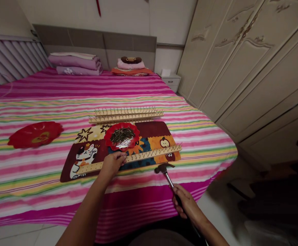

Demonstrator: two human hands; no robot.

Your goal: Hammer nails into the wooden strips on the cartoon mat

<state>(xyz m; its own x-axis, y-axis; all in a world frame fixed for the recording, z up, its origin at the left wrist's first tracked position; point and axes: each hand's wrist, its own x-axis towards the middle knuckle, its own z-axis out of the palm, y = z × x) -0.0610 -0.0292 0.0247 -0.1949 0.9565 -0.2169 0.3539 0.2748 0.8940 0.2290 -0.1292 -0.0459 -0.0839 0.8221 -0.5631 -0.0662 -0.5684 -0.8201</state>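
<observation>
Two bare hands work at the near edge of a striped bed (23,177). The left hand (112,165) sits at about 12 o'clock, its fingers closed over a nail-studded wooden strip (154,155) that lies across the lower edge of a printed cat mat (159,136). The dim view leaves one doubt: the hand may be pinning the strip from above rather than fully gripping it. The right hand (186,201) is clamped around the dark grip of a steel-shafted hammer (169,181), at about 1 o'clock, and the hammer's head (164,168) hangs just clear of the strip, over the bedspread.

The step in hand appears to be hammer work on this strip, with one hand steadying and the other armed. From this stance, a blow would call for the head to be brought over a nail while the left fingers stay out of its line.

A red dish (110,137) heaped with loose nails (122,135) sits on the mat just above the strip. Two more nail-studded strips (125,115) lie beyond the mat, also at 12 o'clock. A second red dish (35,134) lies at 10 o'clock, and a cream wardrobe (241,68) stands at 2 o'clock.
</observation>
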